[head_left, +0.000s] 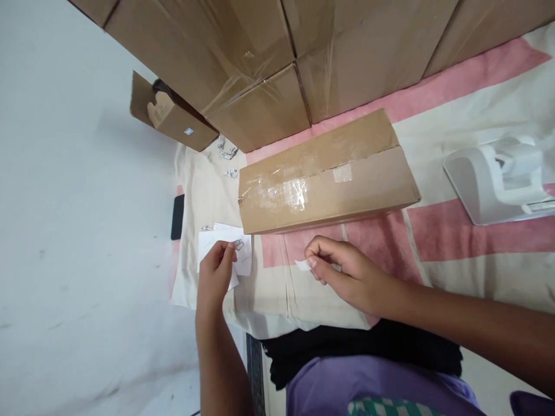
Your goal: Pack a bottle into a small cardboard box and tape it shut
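Note:
My right hand [342,271] is pinched around a small white slip of paper [302,265], which pokes out past the thumb and finger over the striped cloth. On the left, my left hand [218,263] is closed, thumb against fingers, over several white paper sheets [245,266]. One sheet carries a dark line drawing near the fingertips. Whether those fingers grip a sheet or something small is hidden. Just beyond both hands lies a long cardboard box [321,173], its top seam covered with shiny clear tape; neither hand touches it.
Large taped cartons [260,110] form a wall at the back. An open narrow box [186,124] stands back left, near crumpled silvery scraps [228,153]. A black phone-like slab [177,217] lies at the left edge. A white plastic device [498,179] sits right on the pink-and-cream cloth [373,237].

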Tool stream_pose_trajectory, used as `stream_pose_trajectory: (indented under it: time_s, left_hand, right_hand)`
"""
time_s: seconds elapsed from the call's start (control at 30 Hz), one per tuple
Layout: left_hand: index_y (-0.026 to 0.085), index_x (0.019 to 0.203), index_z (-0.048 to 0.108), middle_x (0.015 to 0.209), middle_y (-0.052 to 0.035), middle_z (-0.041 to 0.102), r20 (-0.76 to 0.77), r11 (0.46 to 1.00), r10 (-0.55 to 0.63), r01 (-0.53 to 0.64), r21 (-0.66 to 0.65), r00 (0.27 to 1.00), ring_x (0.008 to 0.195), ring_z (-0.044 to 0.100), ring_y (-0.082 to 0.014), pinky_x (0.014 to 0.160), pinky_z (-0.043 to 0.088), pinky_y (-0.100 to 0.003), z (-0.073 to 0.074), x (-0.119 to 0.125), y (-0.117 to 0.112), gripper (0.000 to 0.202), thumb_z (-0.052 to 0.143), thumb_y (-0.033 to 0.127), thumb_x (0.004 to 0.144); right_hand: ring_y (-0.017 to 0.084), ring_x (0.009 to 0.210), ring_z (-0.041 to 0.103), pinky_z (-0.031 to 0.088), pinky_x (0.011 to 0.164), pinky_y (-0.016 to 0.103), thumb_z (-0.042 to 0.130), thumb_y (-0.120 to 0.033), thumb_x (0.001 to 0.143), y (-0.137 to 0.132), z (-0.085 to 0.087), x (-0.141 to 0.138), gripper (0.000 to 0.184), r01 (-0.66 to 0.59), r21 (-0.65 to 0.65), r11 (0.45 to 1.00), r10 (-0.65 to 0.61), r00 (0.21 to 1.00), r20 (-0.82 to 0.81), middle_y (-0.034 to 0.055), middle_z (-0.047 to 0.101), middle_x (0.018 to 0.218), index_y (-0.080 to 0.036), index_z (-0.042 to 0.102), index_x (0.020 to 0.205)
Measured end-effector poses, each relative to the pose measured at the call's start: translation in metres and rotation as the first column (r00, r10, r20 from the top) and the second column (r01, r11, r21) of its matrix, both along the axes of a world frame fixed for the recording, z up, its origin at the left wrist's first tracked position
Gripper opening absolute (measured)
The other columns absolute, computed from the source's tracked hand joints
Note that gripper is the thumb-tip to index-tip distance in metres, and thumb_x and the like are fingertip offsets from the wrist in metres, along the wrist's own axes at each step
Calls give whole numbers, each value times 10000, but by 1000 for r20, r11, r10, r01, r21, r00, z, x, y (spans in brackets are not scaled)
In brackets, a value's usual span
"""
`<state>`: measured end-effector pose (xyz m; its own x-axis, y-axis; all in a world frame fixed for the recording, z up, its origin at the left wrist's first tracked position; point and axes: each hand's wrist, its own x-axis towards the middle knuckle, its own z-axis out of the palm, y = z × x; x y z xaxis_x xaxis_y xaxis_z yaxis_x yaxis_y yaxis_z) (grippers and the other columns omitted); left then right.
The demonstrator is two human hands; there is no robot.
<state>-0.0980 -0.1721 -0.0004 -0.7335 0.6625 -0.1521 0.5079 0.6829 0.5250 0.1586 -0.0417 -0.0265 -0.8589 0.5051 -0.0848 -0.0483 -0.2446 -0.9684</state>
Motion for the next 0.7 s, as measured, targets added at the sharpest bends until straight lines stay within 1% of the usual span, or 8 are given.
stream_pose_trajectory:
  time_s: [0.13, 0.23, 0.3, 0.37, 0.43, 0.53, 0.63, 0.7]
  left_hand:
    - [226, 752, 540, 672, 25, 567, -132, 963, 3, -38, -268, 991, 658, 496, -165, 619, 337, -276, -7, -25, 5, 335, 546, 510, 930]
    - [241, 791, 581, 751, -5, 641, -193, 891, -45, -48, -452, 980, 719, 570, -210, 626, 354, -299, -9, -36, 11, 301, 561, 520, 903]
    - [260, 950, 631, 856, -32, 693, -276, 847, -27, -125, -517, 961, 807, 623, -263, 646, 379, -325, -8, -40, 15, 314, 575, 562, 887]
    - [272, 1197, 594, 950, -52, 714, -350, 836, 19, -206, -508, 937, 883, 648, -307, 672, 409, -352, -4, -40, 18, 480, 613, 608, 856]
    - [271, 1321, 529, 1016, -63, 708, -422, 884, 47, -234, -404, 905, 919, 651, -308, 698, 431, -362, 1, -32, 17, 594, 653, 594, 838]
    - [253, 1166, 626, 963, -45, 684, -384, 996, 66, -87, -38, 921, 843, 632, -224, 701, 450, -321, 6, -2, 11, 367, 613, 509, 904]
    - [224, 1046, 676, 864, -28, 670, -37, 943, -178, 181, 278, 983, 751, 615, -162, 642, 455, -268, 4, 46, 6, 253, 608, 442, 939]
    - [223, 1056, 687, 877, -23, 679, 108, 868, -395, 332, 370, 912, 722, 603, -136, 616, 439, -250, 2, 77, 6, 206, 669, 382, 926]
  right_hand:
    - [118, 668, 434, 371, 606, 247, 456, -315, 1063, 1, 0, 0, 248, 8, 7, 1000, -8, 1000, 21, -34, 461, 747, -208, 469, 839]
    - [119, 665, 427, 368, 606, 248, 456, -327, 1064, 2, -1, 0, 257, 11, 20, 1000, -11, 1000, 23, -34, 454, 743, -209, 469, 836]
    - [122, 664, 427, 366, 605, 251, 461, -333, 1063, 3, -3, -1, 263, 16, 36, 999, -17, 1000, 25, -32, 454, 739, -209, 467, 831]
    - [126, 673, 439, 370, 614, 256, 461, -341, 1065, 4, -6, -2, 269, 24, 51, 998, -25, 999, 25, -28, 462, 744, -208, 469, 831]
    - [131, 690, 456, 379, 630, 263, 457, -356, 1072, 4, -10, -2, 272, 26, 54, 998, -27, 999, 19, -24, 479, 760, -208, 477, 844]
    - [130, 699, 461, 386, 646, 269, 454, -391, 1080, 3, -14, -3, 281, 3, 47, 999, -3, 1000, 6, -23, 492, 780, -208, 490, 870]
    - [129, 706, 469, 389, 652, 271, 448, -405, 1084, 1, -14, -3, 285, -41, 75, 996, 42, 999, -8, -21, 497, 791, -205, 509, 891]
    - [130, 707, 474, 392, 653, 270, 448, -377, 1083, 0, -13, -4, 267, -58, 123, 991, 62, 998, -26, -18, 508, 794, -202, 522, 896]
